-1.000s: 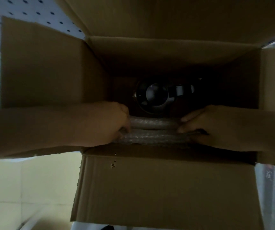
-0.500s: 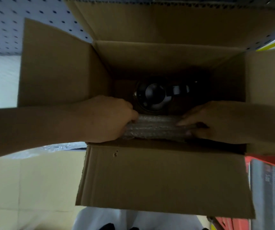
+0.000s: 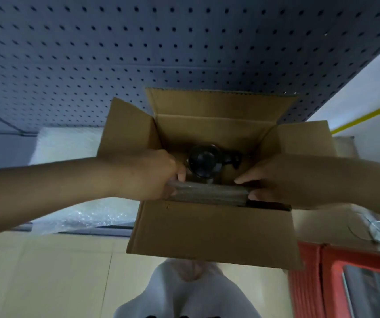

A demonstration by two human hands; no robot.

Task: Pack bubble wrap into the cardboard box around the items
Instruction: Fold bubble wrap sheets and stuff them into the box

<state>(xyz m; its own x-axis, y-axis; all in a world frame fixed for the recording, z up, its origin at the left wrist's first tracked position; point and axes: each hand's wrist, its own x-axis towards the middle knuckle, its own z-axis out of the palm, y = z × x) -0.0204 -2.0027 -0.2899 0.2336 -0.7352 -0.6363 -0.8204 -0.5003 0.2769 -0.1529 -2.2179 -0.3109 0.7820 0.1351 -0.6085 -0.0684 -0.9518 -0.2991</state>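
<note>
Seen from above: open cardboard box (image 3: 212,228), a dark round item (image 3: 204,162) at its bottom, folded bubble wrap (image 3: 207,193) wedged along the near inside wall. Left hand (image 3: 152,177) and right hand (image 3: 274,182) each gripping one end of the wrap, probably to press it down beside the item as padding. No readable writing, labels or brands.

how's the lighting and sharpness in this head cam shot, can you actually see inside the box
Head view: dim, bluish light; the open brown cardboard box interior sits in shadow, so the dark round item shows only a faint sheen. The folded bubble wrap strip and both hands, left hand and right hand, look soft with slight blur. Wide-angle distortion bends the perforated grey panel.
</note>
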